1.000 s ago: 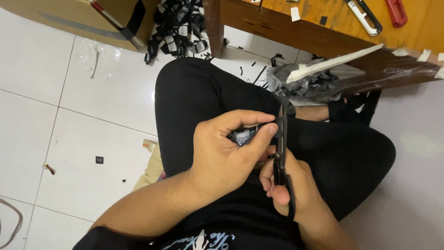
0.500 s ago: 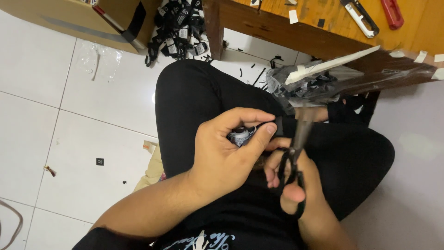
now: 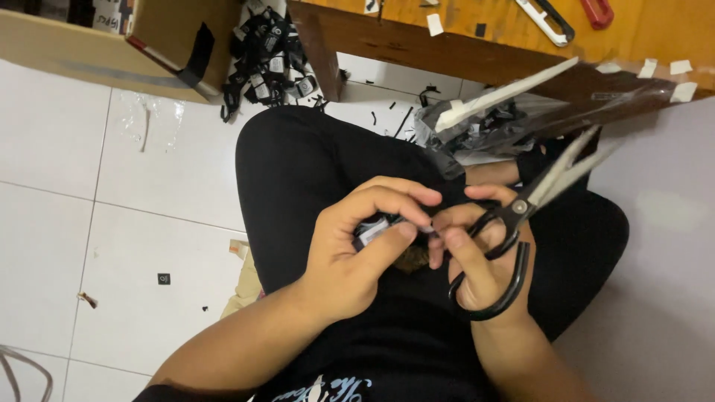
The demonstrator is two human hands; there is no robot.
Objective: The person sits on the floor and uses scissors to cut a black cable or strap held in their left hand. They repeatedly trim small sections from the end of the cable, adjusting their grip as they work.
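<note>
**Holding a small label steady while the scissors swing aside**

Pinching is the whole job here, as I judge it: my left hand (image 3: 357, 253) grips a small black-and-white fabric label (image 3: 375, 229) between thumb and curled fingers, low over my lap. To do this well I would keep that pinch close to the label's edge, so the piece stays flat and does not fold.

My right hand (image 3: 477, 260) carries the black-handled steel scissors (image 3: 521, 223), fingers threaded through the loops (the blades stand parted, pointing up and away to the right, clear of the label). Its fingertips reach in and meet the left hand's fingertips at the label.

Both forearms angle inward from the bottom of the view, wrists bent, hands touching above my black trousers (image 3: 298, 171). Beyond my knees lie a brown wooden table edge (image 3: 417, 45), a crumpled clear plastic bag (image 3: 506, 119) and a brown cardboard box (image 3: 112, 37) on the white tiled floor (image 3: 89, 223).
</note>
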